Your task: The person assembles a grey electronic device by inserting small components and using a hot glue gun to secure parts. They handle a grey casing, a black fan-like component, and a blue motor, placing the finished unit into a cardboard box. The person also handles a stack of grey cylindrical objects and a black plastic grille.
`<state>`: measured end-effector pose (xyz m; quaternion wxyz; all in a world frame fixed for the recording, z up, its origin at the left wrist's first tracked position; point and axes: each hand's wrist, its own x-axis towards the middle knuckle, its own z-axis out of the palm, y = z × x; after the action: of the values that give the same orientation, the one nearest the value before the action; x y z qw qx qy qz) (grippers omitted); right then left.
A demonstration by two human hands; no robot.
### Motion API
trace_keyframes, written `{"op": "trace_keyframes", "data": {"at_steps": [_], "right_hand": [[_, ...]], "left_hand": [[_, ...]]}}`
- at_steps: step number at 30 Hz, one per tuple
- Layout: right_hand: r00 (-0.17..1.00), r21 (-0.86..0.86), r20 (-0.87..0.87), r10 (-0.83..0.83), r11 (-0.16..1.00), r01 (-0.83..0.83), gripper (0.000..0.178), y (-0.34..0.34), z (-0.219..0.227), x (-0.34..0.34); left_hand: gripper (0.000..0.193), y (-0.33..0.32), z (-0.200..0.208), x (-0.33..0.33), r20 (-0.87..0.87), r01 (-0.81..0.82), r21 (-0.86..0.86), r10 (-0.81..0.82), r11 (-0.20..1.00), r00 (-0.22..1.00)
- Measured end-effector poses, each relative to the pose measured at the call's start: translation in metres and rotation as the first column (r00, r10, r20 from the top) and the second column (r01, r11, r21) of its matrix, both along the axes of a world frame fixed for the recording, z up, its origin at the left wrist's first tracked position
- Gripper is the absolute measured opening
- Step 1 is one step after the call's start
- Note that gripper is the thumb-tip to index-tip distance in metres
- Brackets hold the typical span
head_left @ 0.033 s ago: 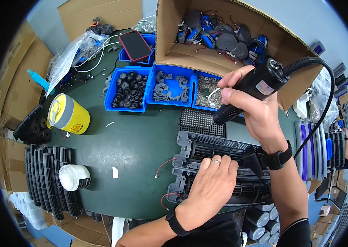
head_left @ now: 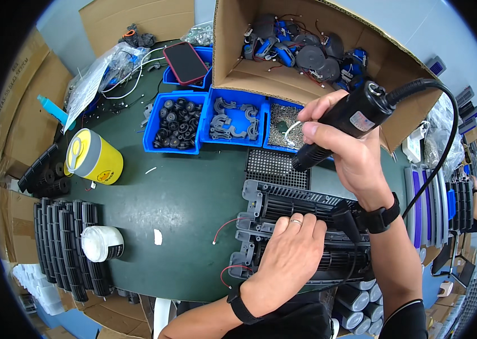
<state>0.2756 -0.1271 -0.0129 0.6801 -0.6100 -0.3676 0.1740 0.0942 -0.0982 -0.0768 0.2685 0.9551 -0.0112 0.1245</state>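
A black corded electric screwdriver [head_left: 357,113] is in my right hand [head_left: 347,144], its nose angled down to the left above a perforated black tray [head_left: 278,168]. By the thumb is a thin white curved strip [head_left: 291,133]; I cannot tell whether the fingers touch it. My left hand [head_left: 295,248] lies with bent fingers over the nearer of two grey-and-black roller housings [head_left: 248,248], gripping around its upper edge; the thumb is hidden. Beyond it lies the farther roller housing [head_left: 252,199]. Red wires [head_left: 222,229] stick out from their left ends.
Blue bins hold black wheels [head_left: 179,121], grey brackets [head_left: 233,121] and screws [head_left: 281,121]. Behind them stands a cardboard box [head_left: 255,73] of motor parts. At left are a yellow cup [head_left: 100,161], a white jar [head_left: 102,244] and black rollers [head_left: 63,243]. The screwdriver's cable [head_left: 450,135] loops right.
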Motion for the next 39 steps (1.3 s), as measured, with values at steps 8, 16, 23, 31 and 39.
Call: {"op": "trace_keyframes", "data": {"at_steps": [8, 16, 23, 31, 39], "right_hand": [[0.999, 0.018, -0.04, -0.007, 1.0, 0.007, 0.02, 0.0, -0.005, 0.004], [0.999, 0.022, -0.04, 0.007, 1.0, -0.007, 0.018, 0.0, -0.008, 0.006], [0.998, 0.05, -0.062, 0.0, 0.999, 0.003, 0.02, -0.002, 0.006, -0.001], [0.994, 0.067, -0.009, 0.11, 0.992, -0.109, 0.021, -0.007, 0.048, -0.034], [0.963, 0.044, 0.044, 0.267, 0.962, -0.269, 0.026, 0.001, 0.039, -0.061]], "left_hand": [[0.021, 0.0, 0.001, -0.001, -0.019, 0.006, -0.015, -0.006, 1.0, 1.0], [0.021, 0.001, 0.002, 0.0, -0.006, 0.016, -0.025, -0.016, 1.0, 1.0], [0.021, 0.0, 0.001, -0.001, 0.013, 0.007, -0.017, -0.006, 1.0, 1.0], [0.019, 0.002, -0.001, -0.002, 0.052, -0.001, -0.02, 0.002, 1.0, 0.999], [0.014, 0.0, -0.013, 0.001, 0.229, -0.028, -0.13, 0.058, 0.991, 0.972]]}}
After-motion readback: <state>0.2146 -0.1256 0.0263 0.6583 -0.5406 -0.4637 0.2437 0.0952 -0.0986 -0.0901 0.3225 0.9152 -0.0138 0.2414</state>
